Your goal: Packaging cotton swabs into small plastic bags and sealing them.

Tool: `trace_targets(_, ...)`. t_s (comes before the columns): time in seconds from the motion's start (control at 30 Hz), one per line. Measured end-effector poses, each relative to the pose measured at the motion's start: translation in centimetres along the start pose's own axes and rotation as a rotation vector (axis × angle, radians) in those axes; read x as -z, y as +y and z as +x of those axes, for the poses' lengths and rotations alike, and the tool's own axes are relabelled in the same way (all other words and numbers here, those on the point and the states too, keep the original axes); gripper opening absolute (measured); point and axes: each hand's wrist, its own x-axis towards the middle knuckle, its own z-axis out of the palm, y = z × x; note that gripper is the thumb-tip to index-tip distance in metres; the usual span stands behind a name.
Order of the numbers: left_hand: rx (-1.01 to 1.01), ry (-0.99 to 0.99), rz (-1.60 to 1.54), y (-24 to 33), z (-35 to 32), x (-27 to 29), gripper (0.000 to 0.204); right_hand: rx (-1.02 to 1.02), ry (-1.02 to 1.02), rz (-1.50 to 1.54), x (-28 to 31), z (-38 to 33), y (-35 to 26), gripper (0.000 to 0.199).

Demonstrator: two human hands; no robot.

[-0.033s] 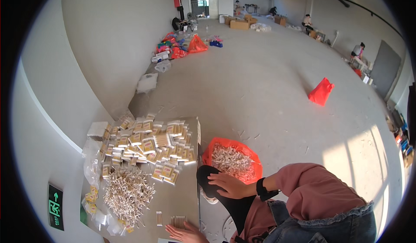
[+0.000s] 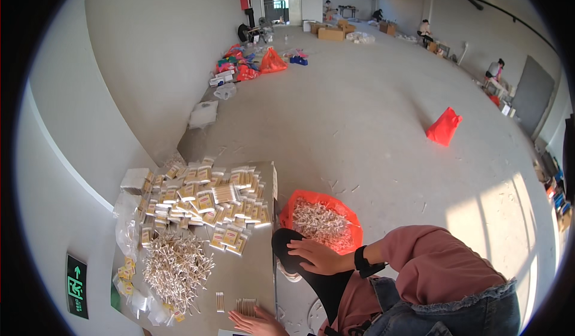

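Observation:
At the table's near edge my left hand (image 2: 257, 322) lies with fingers stretched out, touching the side of a neat row of cotton swabs (image 2: 244, 306). A smaller row of cotton swabs (image 2: 220, 302) lies to its left. My right hand (image 2: 320, 257) rests open on my dark-clad knee (image 2: 284, 240), holding nothing. Farther left on the table (image 2: 254, 273) is a big loose heap of cotton swabs (image 2: 176, 268). Behind it, many small clear bags of swabs with yellow cards (image 2: 203, 201) are piled up.
Beside the table stands a red bag (image 2: 359, 222) full of loose swabs. Clear plastic and yellow cards (image 2: 127, 270) lie at the table's left edge. Another red bag (image 2: 444, 126) stands on the floor. Several people (image 2: 495, 69) sit far off along the right wall.

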Motion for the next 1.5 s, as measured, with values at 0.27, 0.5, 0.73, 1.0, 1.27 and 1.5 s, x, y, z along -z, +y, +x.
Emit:
trace_targets(0.27, 0.009, 0.008, -0.015, -0.2, -0.1, -0.4, 0.073, -0.004, -0.006, 0.020, 0.1, 0.0, -0.1, 0.051)
trace_targets(0.5, 0.000, 0.039, -0.045, -0.5, -0.3, -0.7, 0.072, 0.001, 0.000, 0.035, 0.1, 0.0, -0.1, 0.050)
trace_targets(0.73, -0.026, 0.047, -0.026, 0.4, 0.2, 0.4, 0.067, 0.003, -0.013, 0.059, 0.0, -0.6, -0.1, 0.050)
trace_targets(1.0, 0.090, -0.009, -0.037, -1.6, -0.9, -2.2, 0.064, 0.767, -0.480, 0.153, 1.3, -4.5, 0.3, 0.026)
trace_targets(1.27, 0.054, 0.019, -0.049, -1.0, -0.4, -2.6, 0.061, -0.534, 0.285, -0.322, 2.9, 11.6, 7.3, 0.041)
trace_targets(1.5, 0.262, 0.032, -0.147, -3.4, -1.8, -2.6, 0.059, 0.017, 0.112, 0.503, -6.3, 11.5, -6.7, 0.051)
